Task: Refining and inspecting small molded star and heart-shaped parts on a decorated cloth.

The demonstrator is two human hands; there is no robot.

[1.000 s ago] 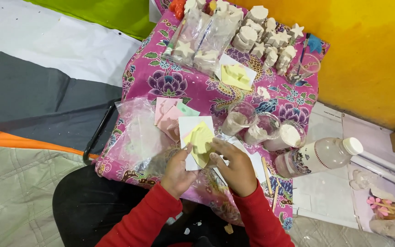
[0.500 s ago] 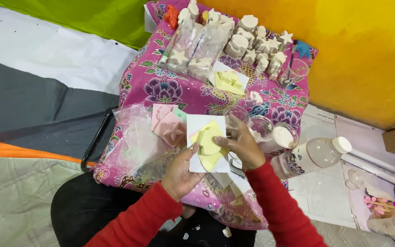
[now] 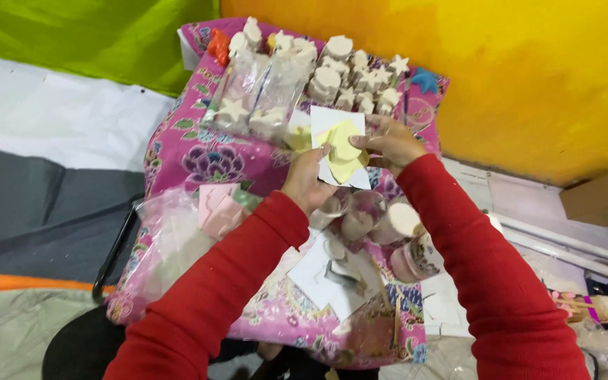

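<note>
1. At the far left we see a clear plastic bag (image 3: 170, 239) lying crumpled on the pink flowered cloth (image 3: 191, 151) that covers the table, with pale pink moulded pieces (image 3: 218, 210) just beside it.
2. Further back, clear packets (image 3: 258, 91) holding pale star and round shapes lean at the rear of the cloth, and an orange-red figure (image 3: 218, 46) stands at the back edge.
3. Our left hand (image 3: 307, 177), in a red sleeve (image 3: 226, 281), is closed on the lower left edge of the white card (image 3: 332, 121); its fingertips curl over the card's edge, though we cannot tell how firm the pinch is.
4. The card is raised above the middle of the table, tilted, with a pale yellow shape (image 3: 344, 151) lying on its face.
5. Behind the card, rows of white plaster figures (image 3: 350, 77) stand along the back of the table, a blue star (image 3: 425, 79) to their right.
6. Our right hand (image 3: 390, 143) grips the right edge of the card, thumb on top, fingers closed beneath it.
7. Below the hands, clear cups (image 3: 374, 218) hold pale contents, and white paper sheets (image 3: 332, 274) lie on the cloth near us.
8. At the right, a cardboard box (image 3: 599, 200) sits against the yellow wall (image 3: 529, 70).
</note>
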